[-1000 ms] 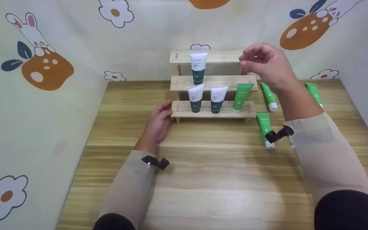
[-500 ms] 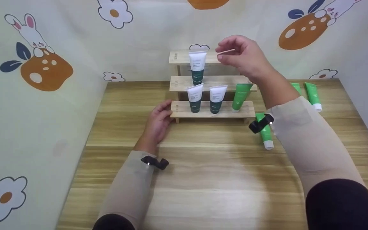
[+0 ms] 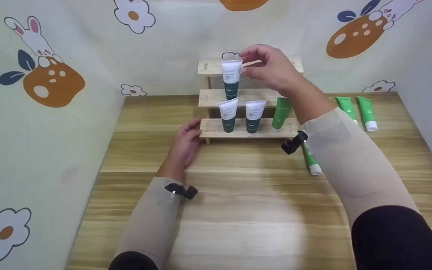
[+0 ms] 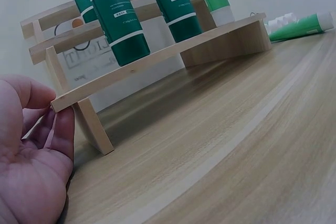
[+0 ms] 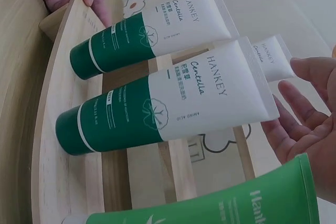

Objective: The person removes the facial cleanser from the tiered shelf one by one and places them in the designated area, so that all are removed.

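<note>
A three-step wooden display rack [image 3: 212, 99] stands on the table. At the left end of its lowest step, my left hand [image 3: 186, 144] pinches the board edge with thumb and fingers, plain in the left wrist view. My right hand [image 3: 270, 67] is raised at the upper steps, its parted fingertips beside the top right edge of a white and dark green squeeze tube [image 3: 231, 75] upright on the middle step. On the lowest step stand two matching tubes, a left one [image 3: 228, 114] and a centre one [image 3: 254, 116], and a green tube [image 3: 281, 112], partly behind my right forearm.
Right of the rack, green tubes lie on the wooden table [image 3: 231, 210]: one [image 3: 368, 114] farthest right, another [image 3: 346, 107] beside it, and one [image 3: 311, 161] nearer, partly hidden by my right arm. A patterned wall [image 3: 178, 45] closes off the back.
My right hand has moved left from the rack's right end to the upright tube on the middle step. The left hand stays at the rack's edge.
</note>
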`<control>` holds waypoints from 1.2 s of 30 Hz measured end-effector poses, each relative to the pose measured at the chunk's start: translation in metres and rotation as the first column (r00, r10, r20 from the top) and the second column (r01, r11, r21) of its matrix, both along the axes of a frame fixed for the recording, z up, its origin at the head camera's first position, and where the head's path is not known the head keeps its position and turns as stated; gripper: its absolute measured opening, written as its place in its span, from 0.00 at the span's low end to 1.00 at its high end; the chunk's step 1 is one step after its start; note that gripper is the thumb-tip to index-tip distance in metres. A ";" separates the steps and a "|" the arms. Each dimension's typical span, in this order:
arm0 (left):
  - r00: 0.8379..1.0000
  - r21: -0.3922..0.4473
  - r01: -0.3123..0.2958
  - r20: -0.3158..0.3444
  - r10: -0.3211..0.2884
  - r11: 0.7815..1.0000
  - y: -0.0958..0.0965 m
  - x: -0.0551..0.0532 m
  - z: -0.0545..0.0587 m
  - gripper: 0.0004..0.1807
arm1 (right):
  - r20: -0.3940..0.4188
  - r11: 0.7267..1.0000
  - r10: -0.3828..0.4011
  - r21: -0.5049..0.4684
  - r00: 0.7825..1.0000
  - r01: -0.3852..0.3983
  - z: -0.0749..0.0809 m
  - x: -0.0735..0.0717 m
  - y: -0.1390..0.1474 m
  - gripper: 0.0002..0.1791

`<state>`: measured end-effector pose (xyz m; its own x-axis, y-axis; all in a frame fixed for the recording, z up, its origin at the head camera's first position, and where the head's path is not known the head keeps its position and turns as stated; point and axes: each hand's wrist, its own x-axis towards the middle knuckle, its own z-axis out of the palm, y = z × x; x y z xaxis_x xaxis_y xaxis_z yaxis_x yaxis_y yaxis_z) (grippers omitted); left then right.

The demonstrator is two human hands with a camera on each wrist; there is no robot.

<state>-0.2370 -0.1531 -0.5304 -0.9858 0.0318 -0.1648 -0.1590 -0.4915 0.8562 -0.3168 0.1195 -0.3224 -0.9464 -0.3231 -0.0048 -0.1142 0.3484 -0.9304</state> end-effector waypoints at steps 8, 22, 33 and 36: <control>1.000 -0.014 0.013 -0.007 -0.013 1.000 -0.001 0.002 0.001 0.31 | 0.034 0.998 -0.043 0.056 0.999 0.041 -0.001 -0.003 -0.007 0.15; 1.000 0.000 0.012 0.003 -0.012 1.000 -0.002 0.000 -0.001 0.31 | 0.073 0.993 -0.114 0.040 0.991 0.111 -0.003 -0.004 0.009 0.12; 1.000 -0.021 0.014 -0.006 -0.014 1.000 -0.001 -0.001 -0.003 0.32 | 0.101 0.979 -0.203 0.019 0.974 0.202 -0.006 0.001 0.052 0.15; 1.000 -0.007 0.010 -0.009 -0.010 1.000 -0.002 -0.002 -0.005 0.32 | 0.096 0.976 -0.218 -0.003 0.971 0.219 -0.008 0.004 0.064 0.16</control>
<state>-0.2388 -0.1547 -0.5350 -0.9869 0.0404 -0.1559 -0.1558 -0.4841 0.8610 -0.3131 0.1840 -0.3308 -0.9895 -0.1094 -0.0942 0.0514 0.3427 -0.9380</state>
